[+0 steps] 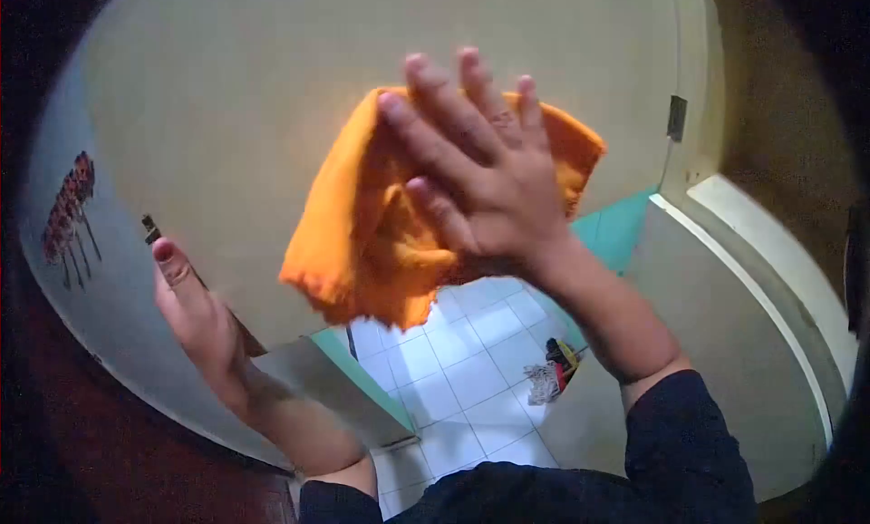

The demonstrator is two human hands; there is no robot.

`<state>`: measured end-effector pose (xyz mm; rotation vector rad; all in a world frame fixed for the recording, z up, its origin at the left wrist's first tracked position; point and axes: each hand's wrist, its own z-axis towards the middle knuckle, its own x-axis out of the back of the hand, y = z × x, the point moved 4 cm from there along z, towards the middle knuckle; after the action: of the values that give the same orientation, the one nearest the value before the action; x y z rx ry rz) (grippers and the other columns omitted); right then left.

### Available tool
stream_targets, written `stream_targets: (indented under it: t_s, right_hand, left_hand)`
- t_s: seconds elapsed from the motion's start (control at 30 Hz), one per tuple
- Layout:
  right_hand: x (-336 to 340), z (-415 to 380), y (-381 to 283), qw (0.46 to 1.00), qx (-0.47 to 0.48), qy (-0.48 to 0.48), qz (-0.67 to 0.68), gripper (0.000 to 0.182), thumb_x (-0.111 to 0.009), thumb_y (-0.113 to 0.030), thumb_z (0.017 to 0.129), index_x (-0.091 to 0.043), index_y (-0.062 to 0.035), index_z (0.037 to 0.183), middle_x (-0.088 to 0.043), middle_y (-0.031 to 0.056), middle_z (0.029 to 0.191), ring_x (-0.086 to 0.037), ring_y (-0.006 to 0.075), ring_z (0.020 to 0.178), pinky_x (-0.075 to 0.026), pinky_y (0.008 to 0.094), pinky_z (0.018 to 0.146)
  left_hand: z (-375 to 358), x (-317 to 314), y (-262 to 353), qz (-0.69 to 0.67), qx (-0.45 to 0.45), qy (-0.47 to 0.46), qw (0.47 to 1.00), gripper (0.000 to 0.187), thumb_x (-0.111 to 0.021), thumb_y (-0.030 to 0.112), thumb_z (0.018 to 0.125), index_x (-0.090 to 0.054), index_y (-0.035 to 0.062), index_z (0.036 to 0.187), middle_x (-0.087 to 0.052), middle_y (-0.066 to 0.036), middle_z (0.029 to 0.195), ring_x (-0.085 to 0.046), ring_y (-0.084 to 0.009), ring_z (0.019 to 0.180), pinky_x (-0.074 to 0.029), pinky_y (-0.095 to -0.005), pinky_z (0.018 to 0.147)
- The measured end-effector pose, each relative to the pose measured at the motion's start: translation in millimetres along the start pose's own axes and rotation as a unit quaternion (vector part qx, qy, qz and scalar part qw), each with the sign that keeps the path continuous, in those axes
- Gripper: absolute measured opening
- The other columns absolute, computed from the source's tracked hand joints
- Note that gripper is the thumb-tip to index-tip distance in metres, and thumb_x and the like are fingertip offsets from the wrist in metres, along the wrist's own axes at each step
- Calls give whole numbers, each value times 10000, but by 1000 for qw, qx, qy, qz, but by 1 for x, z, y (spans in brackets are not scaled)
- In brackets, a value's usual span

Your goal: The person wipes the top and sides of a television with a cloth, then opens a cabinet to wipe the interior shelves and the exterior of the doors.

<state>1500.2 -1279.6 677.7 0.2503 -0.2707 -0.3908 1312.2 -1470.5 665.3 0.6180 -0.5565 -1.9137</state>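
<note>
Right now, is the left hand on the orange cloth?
No, the right hand is spread over the orange cloth, while the left hand is at the edge of the door.

Cloth (335, 225): between right hand (503, 184) and door (245, 152)
Left hand (199, 311): at door's left edge, just below latch (150, 228)
Hinge (676, 118): at door's right edge
Mop head (546, 383): on tiled floor (453, 343), below cloth
Wall motif (71, 216): left of left hand

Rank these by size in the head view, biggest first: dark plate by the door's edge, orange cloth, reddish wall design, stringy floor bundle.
1. Orange cloth
2. Reddish wall design and stringy floor bundle: too close to rank
3. Dark plate
</note>
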Motion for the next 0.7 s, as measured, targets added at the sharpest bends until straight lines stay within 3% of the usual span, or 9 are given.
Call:
stream_targets:
  t_s: [0.03, 0.1, 0.2, 0.23, 0.33, 0.4, 0.47, 0.67, 0.7]
  right_hand:
    - [1, 0, 10, 1000, -14, -2, -17, 505, -439, -326, 899, -432, -200, 1388, -297, 55, 1496, -174, 286, 1413, 0, 528, 1111]
    - [3, 2, 29, 998, -51, 19, -30, 554, -485, -357, 881, -360, -297, 1418, -245, 19, 1517, -175, 304, 1407, -118, 642, 1063]
    - [2, 3, 75, 992, -80, 73, -58, 537, -438, -233, 910, -329, -222, 1435, -210, 33, 1527, -152, 329, 1406, -130, 650, 1054]
    - [-1, 5, 102, 992, -81, 91, -38, 489, -444, -217, 903, -395, -181, 1389, -226, 45, 1522, -145, 329, 1409, -139, 653, 1048]
    - [10, 14, 120, 984, -85, 134, -87, 358, -485, -181, 888, -476, -81, 1232, -495, 157, 1201, -412, 382, 1163, -248, 676, 956]
    - [-6, -1, 154, 978, -169, 116, -41, 325, -519, -193, 889, -493, -43, 1176, -527, 147, 1138, -460, 335, 1134, -337, 579, 935]
    - [-16, -3, 144, 988, -130, 37, 75, 456, -642, -306, 816, -518, -63, 1181, -551, 110, 1128, -504, 267, 1102, -387, 447, 935]
    - [-30, 66, 33, 974, 144, 81, -157, 609, -772, -256, 642, -564, -107, 1194, -505, 106, 1267, -474, 284, 1189, -401, 441, 988]
    - [-32, 88, 26, 979, 101, 61, -165, 490, -648, -363, 743, -554, -98, 1145, -562, 110, 1128, -540, 288, 1051, -411, 482, 923]
  left_hand:
    - [-1, -11, 2, -15, -12, 9, 1000, 635, -393, 558, 938, -526, -23, 1156, -592, -67, 993, -540, -144, 872, -432, -266, 786]
    - [3, -10, -6, -33, -8, -11, 999, 624, -393, 550, 942, -531, -24, 1144, -593, -69, 988, -541, -147, 872, -431, -268, 790]
    - [8, -18, -10, -18, -72, 2, 997, 613, -416, 537, 940, -542, -41, 1099, -598, -80, 975, -540, -145, 866, -432, -268, 791]
    - [9, -20, -16, -64, -19, -8, 998, 602, -432, 533, 937, -545, -39, 1085, -599, -81, 969, -538, -140, 862, -432, -266, 792]
    - [12, -22, -21, -76, -31, 9, 997, 607, -447, 541, 927, -546, -38, 1082, -596, -69, 950, -536, -131, 850, -429, -259, 783]
    - [16, -22, -27, -61, -20, -16, 998, 614, -452, 544, 924, -545, -42, 1083, -593, -65, 948, -529, -130, 852, -427, -258, 781]
    - [17, -28, -30, -98, -2, -7, 995, 607, -457, 543, 924, -548, -37, 1077, -587, -56, 949, -515, -125, 856, -419, -257, 788]
    - [21, -29, -34, -75, -24, -2, 997, 582, -440, 548, 930, -541, -23, 985, -471, 10, 785, -386, -86, 737, -355, -220, 681]
    - [21, -28, -37, -71, -29, -5, 997, 576, -438, 544, 933, -542, -20, 982, -464, 12, 778, -379, -83, 730, -350, -220, 671]
